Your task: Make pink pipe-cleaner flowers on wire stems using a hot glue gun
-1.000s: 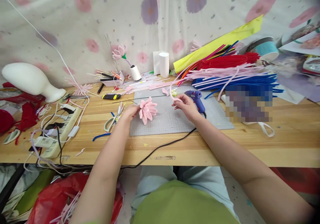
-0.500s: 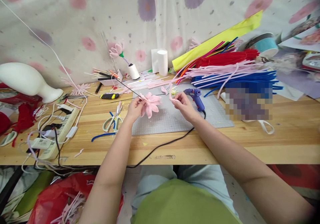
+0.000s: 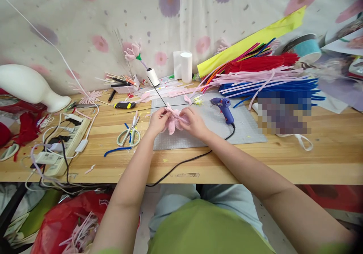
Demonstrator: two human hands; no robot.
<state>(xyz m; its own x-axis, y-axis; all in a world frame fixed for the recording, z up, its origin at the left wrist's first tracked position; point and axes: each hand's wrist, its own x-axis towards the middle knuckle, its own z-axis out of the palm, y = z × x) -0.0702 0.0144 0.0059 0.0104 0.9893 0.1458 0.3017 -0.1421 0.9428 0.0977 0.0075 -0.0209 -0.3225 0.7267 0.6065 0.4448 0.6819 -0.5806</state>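
My left hand [image 3: 158, 123] is closed on a pink pipe-cleaner flower [image 3: 171, 127], gripping it near its base. From the flower a thin dark stem [image 3: 159, 93] slants up and to the left. My right hand [image 3: 195, 124] pinches a pink pipe cleaner against the flower's right side; most of that piece is hidden by the fingers and petals. Both hands are over the grey cutting mat [image 3: 249, 132]. Behind them on the mat lie a small pink petal piece [image 3: 187, 99] and a yellow spiky flower centre [image 3: 197, 101]. A purple glue gun [image 3: 225, 108] rests to the right.
Scissors [image 3: 129, 135] and a blue pipe cleaner [image 3: 117, 151] lie left of the mat, near a utility knife [image 3: 124, 105]. A black cord [image 3: 181, 164] crosses the front. Pipe-cleaner bundles [image 3: 269, 87] are piled back right. A power strip [image 3: 69, 148] sits far left.
My right hand has moved left with the pink pipe cleaner, bringing it against the flower. In my left hand, the flower has turned and its stem points more steeply upward.
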